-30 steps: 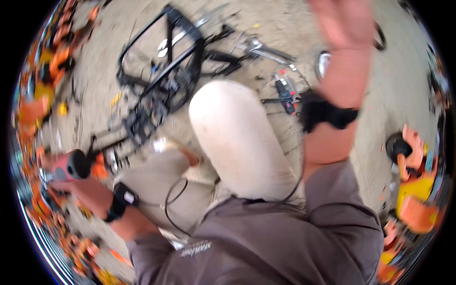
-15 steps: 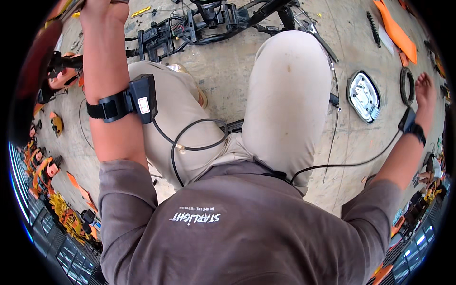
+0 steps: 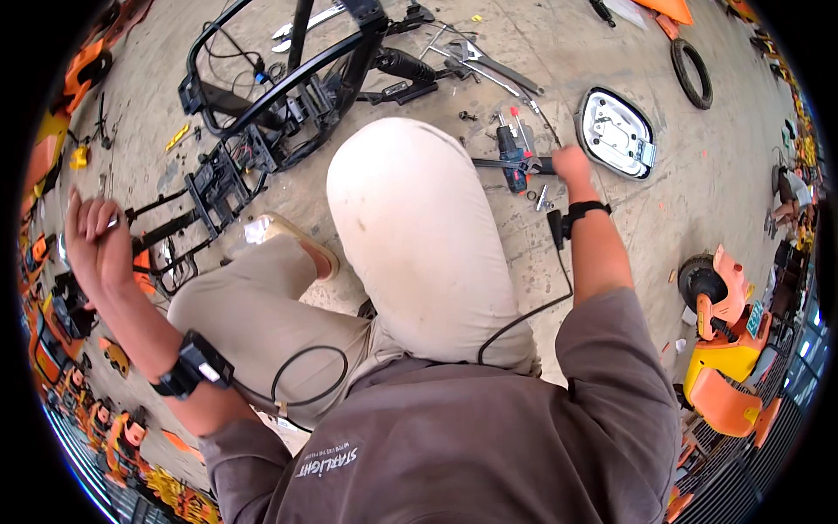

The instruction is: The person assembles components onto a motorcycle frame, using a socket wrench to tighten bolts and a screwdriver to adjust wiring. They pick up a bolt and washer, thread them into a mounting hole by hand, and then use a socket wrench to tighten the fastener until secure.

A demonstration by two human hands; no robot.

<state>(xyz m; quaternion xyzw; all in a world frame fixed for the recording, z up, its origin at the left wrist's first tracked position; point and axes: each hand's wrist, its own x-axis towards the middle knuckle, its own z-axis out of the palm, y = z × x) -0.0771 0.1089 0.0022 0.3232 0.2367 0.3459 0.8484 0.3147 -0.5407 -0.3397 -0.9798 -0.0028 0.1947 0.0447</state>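
Observation:
At the far left my left hand (image 3: 98, 236) is raised with curled fingers. A bit of silver metal (image 3: 113, 221) shows at the fingers, and most of it is hidden. My right hand (image 3: 572, 166) is low over the floor, closed round the black handle of what looks like an adjustable wrench (image 3: 529, 165). Beneath and beside that wrench lies a power drill (image 3: 511, 159) in black, blue and red. A white and black oval cover (image 3: 615, 131) lies just right of my right hand. Ahead of my knees is a black vehicle frame (image 3: 262, 109).
A large adjustable wrench (image 3: 497, 68) lies beyond the drill. At the upper right is a black tyre (image 3: 691, 74). An orange and yellow scooter body (image 3: 729, 349) stands at the right. More orange scooter parts line the left side. A cable runs from each wrist device.
My view has turned rightward. My right hand has come in from the far right and closed on the wrench handle. My left hand has moved back from the top edge to the far left.

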